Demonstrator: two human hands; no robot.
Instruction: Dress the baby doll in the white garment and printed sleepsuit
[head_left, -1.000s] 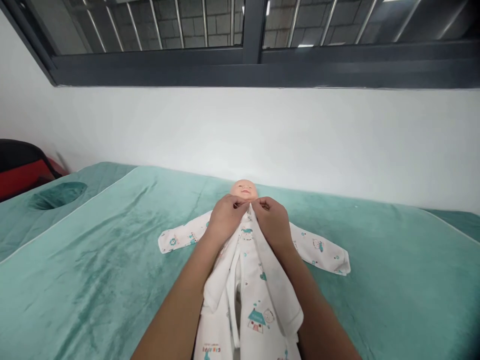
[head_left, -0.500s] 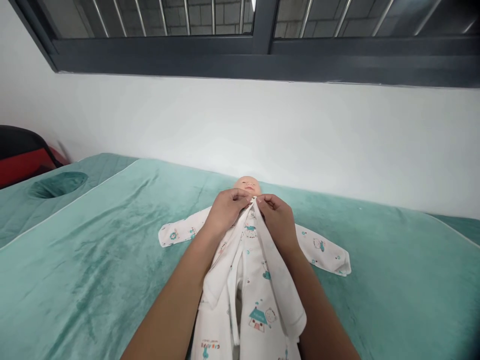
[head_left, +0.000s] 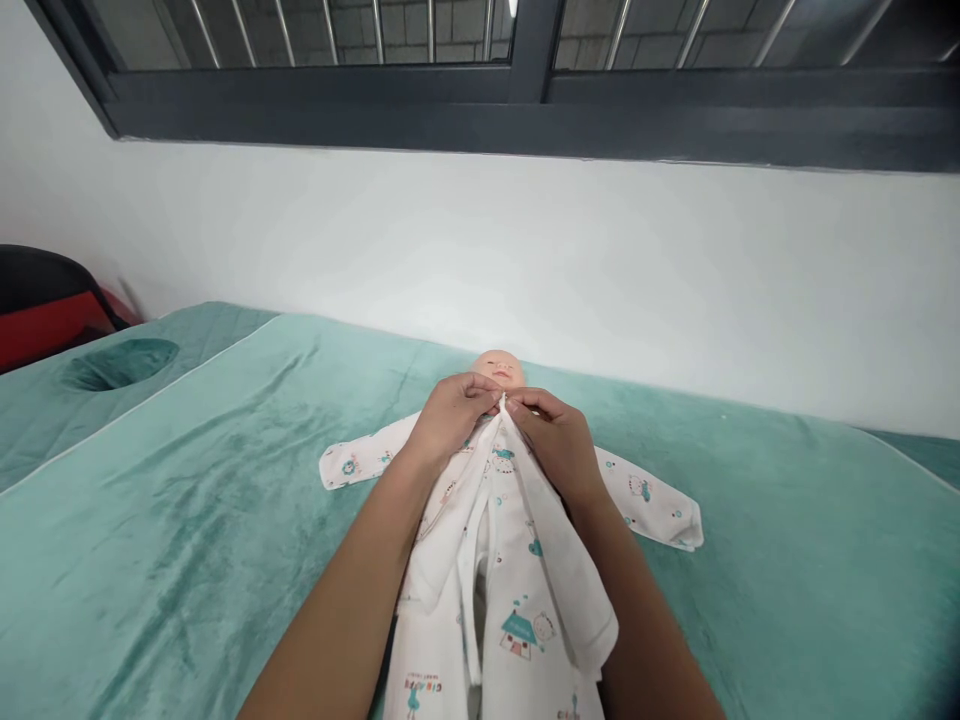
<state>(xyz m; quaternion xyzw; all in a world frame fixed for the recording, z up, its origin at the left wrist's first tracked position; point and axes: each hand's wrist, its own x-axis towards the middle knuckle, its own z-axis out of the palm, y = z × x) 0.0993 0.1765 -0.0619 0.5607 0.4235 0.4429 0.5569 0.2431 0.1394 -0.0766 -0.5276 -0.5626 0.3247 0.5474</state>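
A baby doll (head_left: 500, 368) lies on its back with its head toward the wall. It wears a white printed baby romper (head_left: 517, 560), whose sleeves spread out to both sides and whose front hangs partly open below the neck. At the collar, my left hand (head_left: 455, 412) pinches one edge of the romper between thumb and fingers. My right hand (head_left: 553, 435) pinches the collar's other edge right beside it, and the fingertips of both hands nearly meet under the doll's chin. Whatever fastener sits between the fingertips is too small to make out.
The doll lies on a green-covered bed (head_left: 225, 500) with a round hole (head_left: 124, 364) at the far left. Behind it stand a white wall (head_left: 480, 250) and a dark-framed barred window (head_left: 337, 100). A black and red object (head_left: 52, 305) is at the left edge.
Both hands stay at the collar with small finger movements. The cloth edges between the fingertips now stand up in a narrow peak. The view has shifted slightly.
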